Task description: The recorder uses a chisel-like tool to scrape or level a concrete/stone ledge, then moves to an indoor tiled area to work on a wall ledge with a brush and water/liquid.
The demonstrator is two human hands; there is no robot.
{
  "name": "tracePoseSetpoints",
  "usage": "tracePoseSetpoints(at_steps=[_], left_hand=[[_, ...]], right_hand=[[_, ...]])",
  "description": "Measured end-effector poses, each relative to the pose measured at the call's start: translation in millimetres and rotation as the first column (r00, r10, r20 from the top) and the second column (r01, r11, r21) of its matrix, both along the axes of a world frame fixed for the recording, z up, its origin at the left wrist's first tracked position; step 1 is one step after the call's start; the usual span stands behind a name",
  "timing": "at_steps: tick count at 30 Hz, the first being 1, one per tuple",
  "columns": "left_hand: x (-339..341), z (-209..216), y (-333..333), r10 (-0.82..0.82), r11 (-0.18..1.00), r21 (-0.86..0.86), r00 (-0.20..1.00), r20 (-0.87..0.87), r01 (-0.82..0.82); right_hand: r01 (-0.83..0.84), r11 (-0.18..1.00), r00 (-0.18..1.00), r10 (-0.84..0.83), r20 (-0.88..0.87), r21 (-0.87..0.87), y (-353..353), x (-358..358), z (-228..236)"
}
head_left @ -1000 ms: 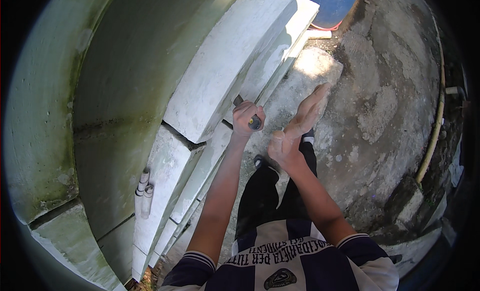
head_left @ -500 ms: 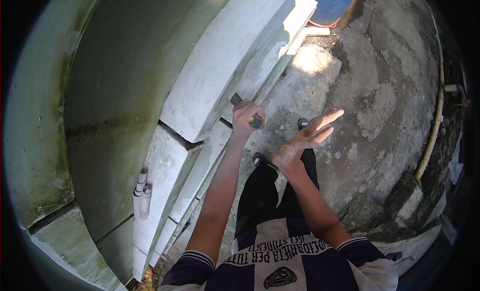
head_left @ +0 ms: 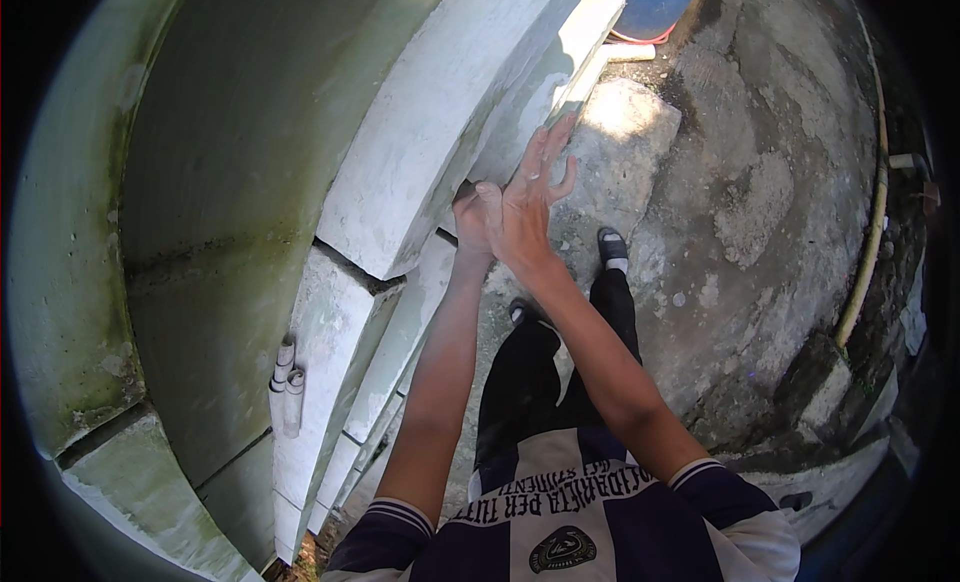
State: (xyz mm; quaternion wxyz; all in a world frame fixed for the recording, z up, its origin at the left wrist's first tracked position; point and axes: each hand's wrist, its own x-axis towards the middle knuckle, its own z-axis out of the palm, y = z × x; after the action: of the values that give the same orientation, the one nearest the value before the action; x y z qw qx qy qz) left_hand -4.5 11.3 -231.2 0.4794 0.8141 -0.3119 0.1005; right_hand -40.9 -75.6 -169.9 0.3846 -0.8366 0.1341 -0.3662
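Observation:
My left hand (head_left: 472,225) is closed around a hand tool (head_left: 464,189) with a dark flat blade. Only a bit of the blade shows above the fist, at the lower edge of a long white block (head_left: 440,112). Its handle is covered by my hands, so the exact kind of tool cannot be told. My right hand (head_left: 524,210) lies with its palm against the left fist, where the handle's butt end is. The right hand's fingers stretch out and spread apart, and they grip nothing.
Below the long block is another whitish block (head_left: 325,352), with several rolled pieces (head_left: 287,387) on it. A mossy green wall (head_left: 220,202) rises at left. Ahead are a blue barrel (head_left: 655,7) and a pale slab (head_left: 628,122). A pipe (head_left: 868,252) runs along the right.
My right hand has swung left and up from open air onto the left fist, covering the black handle end. The left hand has shifted slightly up and left, still holding the tool.

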Motion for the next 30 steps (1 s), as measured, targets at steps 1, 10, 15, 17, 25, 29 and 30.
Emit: tracePoseSetpoints(at_steps=[1,10,15,17,25,29,30], left_hand=[[0.0,4.5,1.5,-0.058,0.997,-0.051,0.994,0.093,0.063],[-11.4,5.5,7.7,-0.101,0.994,-0.016,0.961,0.256,0.109],[-7.8,1.0,5.4,0.001,1.0,-0.025,0.995,0.1,0.002],[-0.9,1.1,10.5,0.077,0.997,-0.015,0.997,0.016,-0.076],[-29.4,13.1,9.3,-0.093,0.988,-0.103,0.982,0.166,0.111],[-29.1,-2.9,17.4,-0.18,0.978,-0.079,0.975,0.132,0.192],[-25.8,-4.3,16.3,-0.159,0.979,-0.108,0.981,0.113,0.172]], right_hand=[[0.002,0.999,1.0,-0.003,0.029,0.04,-4.6,-7.7,8.2],[-0.037,0.995,0.979,0.017,0.205,0.095,-14.8,-60.8,40.3],[-0.171,0.985,0.983,0.171,-0.061,-0.002,20.5,-10.5,-5.0],[-0.067,0.991,0.997,0.062,-0.04,-0.117,23.3,-6.0,2.3],[-0.078,0.994,0.993,0.07,0.095,0.078,7.6,-55.3,25.9],[-0.126,0.991,0.992,0.124,0.038,0.054,26.6,-35.3,9.5],[-0.125,0.991,0.992,0.123,0.037,0.051,30.6,-25.9,5.5]])
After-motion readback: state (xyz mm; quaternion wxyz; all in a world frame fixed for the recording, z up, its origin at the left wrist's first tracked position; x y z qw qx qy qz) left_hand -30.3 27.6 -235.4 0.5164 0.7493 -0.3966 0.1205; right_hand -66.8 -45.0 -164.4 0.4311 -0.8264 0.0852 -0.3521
